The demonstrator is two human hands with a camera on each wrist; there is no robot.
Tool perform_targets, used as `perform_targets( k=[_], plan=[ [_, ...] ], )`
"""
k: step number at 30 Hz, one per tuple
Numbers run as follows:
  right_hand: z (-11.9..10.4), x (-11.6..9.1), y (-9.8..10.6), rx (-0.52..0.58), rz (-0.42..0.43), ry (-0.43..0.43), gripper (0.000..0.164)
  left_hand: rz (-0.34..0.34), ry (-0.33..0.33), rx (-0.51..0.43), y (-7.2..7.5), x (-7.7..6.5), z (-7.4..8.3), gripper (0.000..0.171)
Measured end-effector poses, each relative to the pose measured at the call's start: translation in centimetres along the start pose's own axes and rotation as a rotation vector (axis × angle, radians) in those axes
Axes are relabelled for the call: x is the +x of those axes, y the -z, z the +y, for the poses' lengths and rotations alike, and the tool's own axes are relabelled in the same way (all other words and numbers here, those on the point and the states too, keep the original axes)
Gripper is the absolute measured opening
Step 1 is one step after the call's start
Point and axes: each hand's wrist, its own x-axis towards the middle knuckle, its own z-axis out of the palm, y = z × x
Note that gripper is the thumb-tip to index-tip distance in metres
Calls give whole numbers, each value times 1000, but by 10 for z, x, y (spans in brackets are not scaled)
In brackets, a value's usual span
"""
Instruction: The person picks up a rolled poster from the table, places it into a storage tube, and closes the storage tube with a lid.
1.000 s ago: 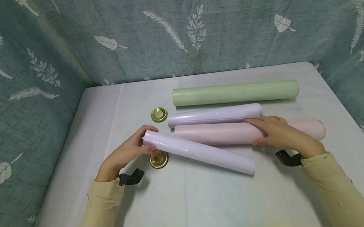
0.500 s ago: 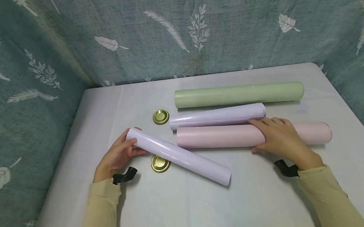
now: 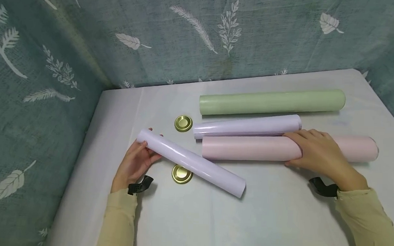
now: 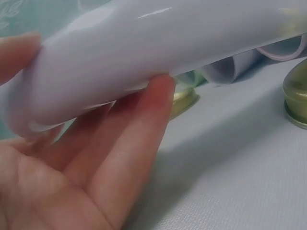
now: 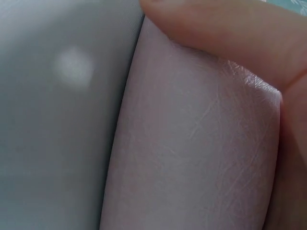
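Observation:
My left hand (image 3: pixel 137 159) holds a glossy lavender roll (image 3: pixel 195 162) by its left end, thumb on top and fingers underneath. The roll slants down to the right over a gold jar lid (image 3: pixel 182 174), partly covering it in the head view. In the left wrist view the held lavender roll (image 4: pixel 124 52) is raised above the white surface. My right hand (image 3: pixel 320 151) grips a pink roll (image 3: pixel 248 148) across its right half, thumb on the near side and fingers over the far side. The pink roll (image 5: pixel 192 143) fills the middle of the right wrist view.
Behind the pink roll lie a second lavender roll (image 3: pixel 245 126) and a longer green roll (image 3: pixel 272 102). Another gold lid (image 3: pixel 183 123) sits left of them. The white-covered table (image 3: pixel 262 219) meets a leaf-patterned green cloth (image 3: pixel 174 39) at the back and sides.
My left hand has drawn the lavender roll leftward and turned its grip, with the thumb now on top. My right hand stays on the pink roll. The head view has shifted slightly.

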Motion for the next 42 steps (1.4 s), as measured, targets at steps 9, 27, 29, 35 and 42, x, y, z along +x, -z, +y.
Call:
perform_targets(
  k=[9,27,29,35,42],
  plan=[
    [1,-10,-6,38,79,-28,75,23,-68,1,0,1,6,32],
    [23,-11,12,77,146,-60,76,85,-177,-272,13,-6,17,28],
    [25,-12,11,78,143,-66,77,95,-192,-301,15,-7,18,28],
    [30,-14,10,86,143,-78,79,105,-263,-445,25,-16,23,22],
    [34,-18,13,97,135,-110,81,189,-319,-513,30,-20,22,23]
  ],
)
